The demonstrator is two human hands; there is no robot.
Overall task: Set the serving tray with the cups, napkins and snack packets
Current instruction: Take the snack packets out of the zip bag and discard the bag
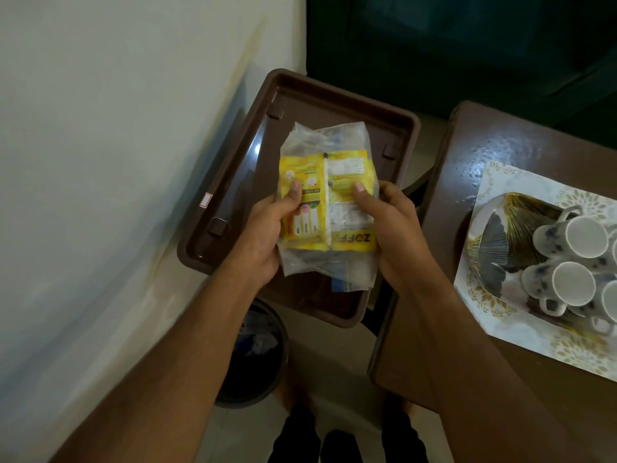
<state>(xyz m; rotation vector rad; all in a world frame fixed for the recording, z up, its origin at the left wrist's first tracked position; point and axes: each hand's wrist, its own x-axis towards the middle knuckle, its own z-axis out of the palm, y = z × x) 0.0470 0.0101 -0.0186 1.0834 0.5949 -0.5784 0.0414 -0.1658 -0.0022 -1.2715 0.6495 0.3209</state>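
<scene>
- I held the snack packets (pixel 329 202) over the brown tray (pixel 233 168), my left hand (pixel 263 232) at nine o'clock and my right hand (pixel 390 228) at three, to square the bundle, I judge.
- My fingers (pixel 294 192) pinched the clear wrapping, thumbs on top.
- The tray held nothing else that I could see.
- The cups (pixel 574 262) sat on a patterned napkin (pixel 521 332) on the worktop (pixel 467 162) at three o'clock, well apart.

Both forearms are bare from elbow to wrist, with no sleeves, watch or rings on the left hand (pixel 263 235) or right hand (pixel 394 228). Below them, dark black trouser legs (pixel 295 436) show.
</scene>
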